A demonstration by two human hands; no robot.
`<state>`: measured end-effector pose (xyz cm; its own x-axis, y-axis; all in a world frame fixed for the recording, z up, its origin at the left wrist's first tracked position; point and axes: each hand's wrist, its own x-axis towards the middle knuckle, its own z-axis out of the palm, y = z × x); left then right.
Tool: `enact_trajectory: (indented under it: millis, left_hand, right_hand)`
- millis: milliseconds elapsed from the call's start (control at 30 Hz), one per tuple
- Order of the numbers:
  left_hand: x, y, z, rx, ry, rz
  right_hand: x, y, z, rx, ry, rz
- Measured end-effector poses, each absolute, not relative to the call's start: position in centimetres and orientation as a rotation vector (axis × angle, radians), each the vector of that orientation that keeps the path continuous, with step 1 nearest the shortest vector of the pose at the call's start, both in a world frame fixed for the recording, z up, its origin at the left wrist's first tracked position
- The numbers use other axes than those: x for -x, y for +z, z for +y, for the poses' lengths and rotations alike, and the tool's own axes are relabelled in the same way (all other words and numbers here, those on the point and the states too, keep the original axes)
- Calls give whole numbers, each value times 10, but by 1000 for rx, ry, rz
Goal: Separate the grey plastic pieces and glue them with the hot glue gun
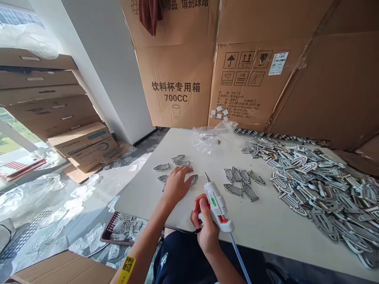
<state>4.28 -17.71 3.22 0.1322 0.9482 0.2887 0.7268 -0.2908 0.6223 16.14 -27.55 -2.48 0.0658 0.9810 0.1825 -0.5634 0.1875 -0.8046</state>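
My right hand is closed around the handle of a white hot glue gun, its metal nozzle pointing up and away from me. A translucent bluish glue stick sticks out of the back of the gun. My left hand is low over the table, thumb and fingers apart, partly covering a grey pointed metal-looking piece. Similar grey pieces lie around that hand. To the right of the nozzle rests another small group of pieces.
A large heap of the same grey pieces covers the right of the white table. Clear plastic bags lie at the back, before tall cardboard boxes. On the floor at left are a dark red basket and plastic wrappers.
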Motion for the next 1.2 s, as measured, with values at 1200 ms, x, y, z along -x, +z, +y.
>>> enact_trajectory:
  millis: [1200]
  left_hand:
    - [-137,12,-163,-2748,518,571]
  right_hand:
    - [-161,-26,-279,425,1157,-816]
